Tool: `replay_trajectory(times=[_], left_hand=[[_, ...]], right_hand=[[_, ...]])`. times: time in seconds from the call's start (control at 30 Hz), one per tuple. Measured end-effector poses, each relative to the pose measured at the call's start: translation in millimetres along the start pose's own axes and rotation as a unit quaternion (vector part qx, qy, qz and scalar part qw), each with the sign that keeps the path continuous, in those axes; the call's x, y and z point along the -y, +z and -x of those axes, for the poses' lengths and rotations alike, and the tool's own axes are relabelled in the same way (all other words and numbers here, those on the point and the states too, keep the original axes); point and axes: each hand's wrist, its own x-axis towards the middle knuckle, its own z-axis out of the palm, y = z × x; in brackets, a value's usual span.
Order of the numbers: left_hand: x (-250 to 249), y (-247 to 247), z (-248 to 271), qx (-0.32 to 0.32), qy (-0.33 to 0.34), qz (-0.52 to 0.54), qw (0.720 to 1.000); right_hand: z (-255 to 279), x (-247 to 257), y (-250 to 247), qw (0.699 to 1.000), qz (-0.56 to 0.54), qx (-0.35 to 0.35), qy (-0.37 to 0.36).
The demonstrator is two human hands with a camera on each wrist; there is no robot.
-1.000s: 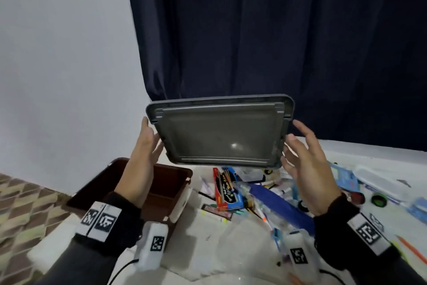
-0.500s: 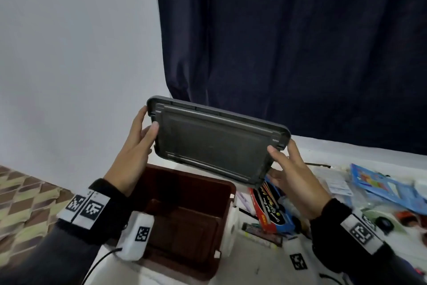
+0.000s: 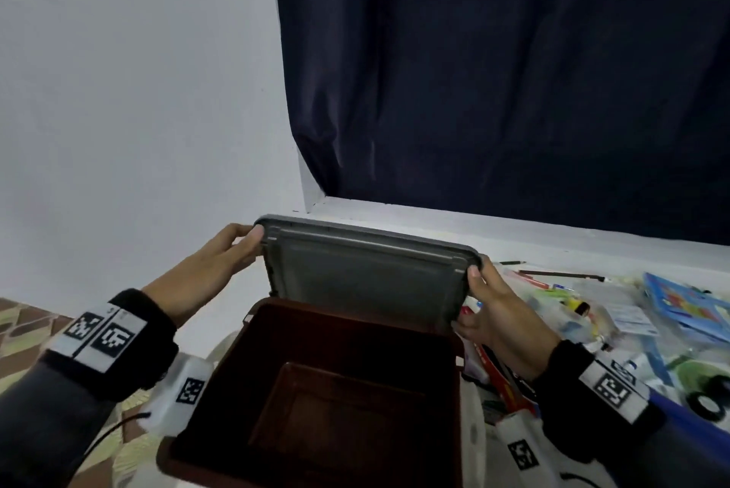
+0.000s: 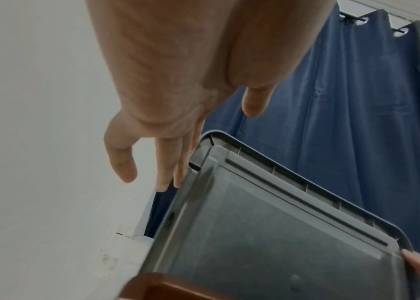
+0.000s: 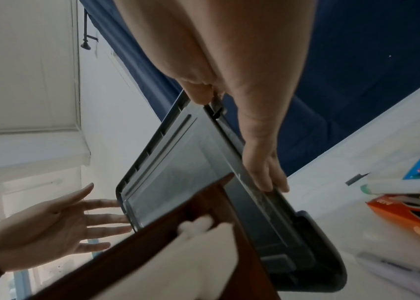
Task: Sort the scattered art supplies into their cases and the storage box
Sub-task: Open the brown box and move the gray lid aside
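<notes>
A grey plastic lid stands tilted on edge just behind the open brown storage box, its underside facing me. My left hand touches the lid's top left corner with straight fingers; the left wrist view shows the fingertips lying along the lid edge. My right hand pinches the lid's right edge, thumb on the inner face and fingers behind, as the right wrist view shows on the lid. The box holds nothing that I can see.
Scattered art supplies cover the white surface to the right: a blue case, an orange-red box, pencils, a black tape roll. A dark curtain hangs behind and a white wall is on the left.
The lid has come down from in front of the curtain to stand behind the box. Both hands went down with it, and my view turned left onto the box.
</notes>
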Motion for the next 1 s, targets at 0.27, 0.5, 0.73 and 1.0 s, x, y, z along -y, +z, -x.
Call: replay_trajectory(times=[0.27, 0.5, 0.73, 1.0], left_hand=[[39.4, -17.1, -10.8, 0.093, -0.024, -0.061, 0.993], [54.2, -22.9, -6.0, 0.146, 0.037, -0.079, 0.985], [54.7, -30.0, -4.7, 0.171, 0.076, -0.127, 0.974], [11.3, -11.3, 32.3, 0.143, 0.23, -0.185, 0.945]], right_hand=[[28.6, 0.9, 14.5, 0.995, 0.092, -0.039, 0.003], [49.6, 8.4, 28.0, 0.981, 0.162, -0.092, 0.062], [56.2, -7.8, 17.7, 0.979, 0.124, -0.131, 0.095], [112.3, 20.5, 30.7, 0.946, 0.224, -0.217, -0.088]])
